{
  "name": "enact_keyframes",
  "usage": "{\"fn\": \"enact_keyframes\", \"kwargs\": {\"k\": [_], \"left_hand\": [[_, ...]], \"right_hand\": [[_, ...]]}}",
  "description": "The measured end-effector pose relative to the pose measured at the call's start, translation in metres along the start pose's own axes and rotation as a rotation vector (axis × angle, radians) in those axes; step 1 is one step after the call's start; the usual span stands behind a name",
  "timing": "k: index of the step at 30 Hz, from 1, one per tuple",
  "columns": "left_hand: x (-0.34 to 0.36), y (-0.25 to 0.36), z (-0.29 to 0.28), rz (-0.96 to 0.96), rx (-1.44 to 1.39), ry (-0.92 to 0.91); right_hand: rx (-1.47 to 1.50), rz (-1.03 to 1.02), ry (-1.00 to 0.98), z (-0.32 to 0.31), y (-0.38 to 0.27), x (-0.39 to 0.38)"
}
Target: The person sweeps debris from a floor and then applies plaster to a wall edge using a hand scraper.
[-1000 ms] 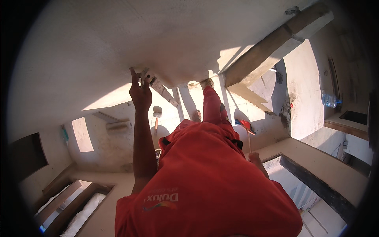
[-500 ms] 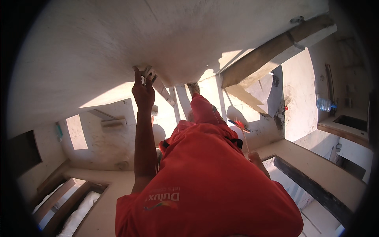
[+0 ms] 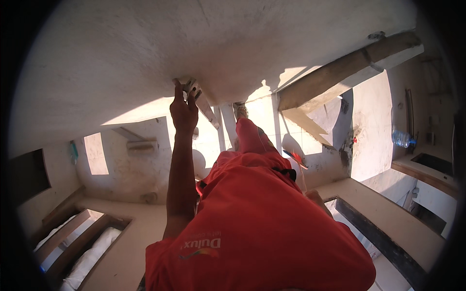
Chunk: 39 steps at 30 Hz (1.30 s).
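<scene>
My left hand (image 3: 184, 114) is raised against the large pale wall (image 3: 121, 58), its fingers bent around a small pale block (image 3: 191, 86) held to the surface. What kind of block it is cannot be made out. My right hand (image 3: 313, 195) is low at my right side, partly hidden by my red shirt (image 3: 272, 218). It grips the thin handle of a tool with a flat red and dark head (image 3: 296, 158), which points away from me.
A brown-grey ledge (image 3: 330, 72) juts out at the right. A pale plank (image 3: 208, 110) leans below my left hand. A roller-like pale tool (image 3: 142, 145) is at the left. Farther right lies a clear blue bottle (image 3: 403, 139). Window openings (image 3: 92, 247) are at the lower left.
My left hand and the pale block have shifted slightly right in the view, still at the wall. The tool in my right hand has turned a little and sits slightly lower.
</scene>
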<state>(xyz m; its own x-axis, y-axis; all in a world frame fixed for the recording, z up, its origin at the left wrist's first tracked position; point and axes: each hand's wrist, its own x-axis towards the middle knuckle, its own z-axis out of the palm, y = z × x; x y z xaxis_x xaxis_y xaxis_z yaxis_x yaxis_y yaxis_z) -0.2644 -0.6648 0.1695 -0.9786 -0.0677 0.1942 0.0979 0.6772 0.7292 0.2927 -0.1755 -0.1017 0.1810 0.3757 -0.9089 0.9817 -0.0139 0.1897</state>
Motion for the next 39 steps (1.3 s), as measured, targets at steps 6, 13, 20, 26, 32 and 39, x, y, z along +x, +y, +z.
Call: {"fn": "enact_keyframes", "kwargs": {"k": [6, 13, 20, 26, 32, 39], "left_hand": [[0.002, 0.008, -0.002, 0.007, -0.010, -0.060], [0.005, 0.003, -0.001, 0.063, 0.034, -0.023], [0.004, 0.013, -0.002, -0.031, 0.023, -0.067], [0.002, 0.016, -0.007, -0.044, -0.026, -0.088], [0.007, 0.013, 0.001, 0.069, 0.060, -0.068], [0.006, 0.003, 0.000, 0.117, 0.059, -0.025]], "right_hand": [[-0.418, -0.227, -0.047, -0.014, -0.024, -0.058], [-0.653, -0.321, -0.087, -0.015, -0.035, -0.083], [-0.523, -0.350, -0.083, -0.011, -0.024, -0.095], [-0.321, -0.351, -0.071, -0.005, -0.015, -0.092], [0.001, -0.114, -0.045, 0.008, -0.009, -0.068], [0.128, 0.063, 0.002, 0.011, -0.006, -0.033]]}}
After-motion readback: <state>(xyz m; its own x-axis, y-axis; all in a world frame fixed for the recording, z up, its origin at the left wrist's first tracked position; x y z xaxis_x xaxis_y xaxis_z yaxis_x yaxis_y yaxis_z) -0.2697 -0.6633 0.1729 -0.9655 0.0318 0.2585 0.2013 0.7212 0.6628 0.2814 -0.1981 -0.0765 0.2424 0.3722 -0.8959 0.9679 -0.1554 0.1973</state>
